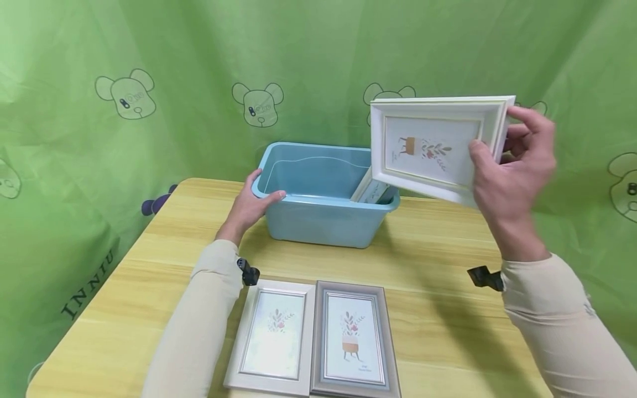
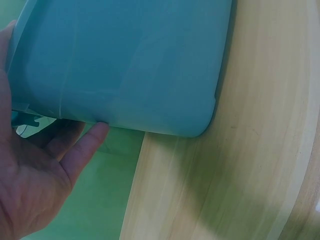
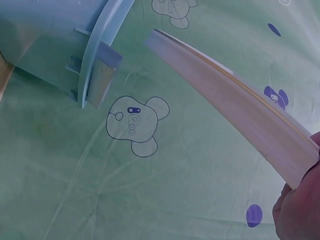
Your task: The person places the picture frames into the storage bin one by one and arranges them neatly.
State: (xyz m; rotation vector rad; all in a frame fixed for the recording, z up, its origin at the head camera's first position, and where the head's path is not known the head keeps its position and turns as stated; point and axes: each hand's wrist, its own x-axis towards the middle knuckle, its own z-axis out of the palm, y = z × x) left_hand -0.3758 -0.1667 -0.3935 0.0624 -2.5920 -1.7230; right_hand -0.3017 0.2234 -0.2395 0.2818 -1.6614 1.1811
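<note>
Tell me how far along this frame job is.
If unpacking, the pale frame and grey frame, side by side on the table, look done. The right hand holds a white frame; the left hand grips the bin. At least one more frame, inside the bin, seems left.

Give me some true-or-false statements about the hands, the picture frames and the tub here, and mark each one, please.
1. The right hand holds a white frame. True.
2. The left hand holds that frame too. False: it holds the rim of the tub.
3. A pale frame and a grey frame lie side by side on the table. True.
4. The tub is empty. False: at least one frame is in it.
5. The backdrop is red. False: it is green.
</note>
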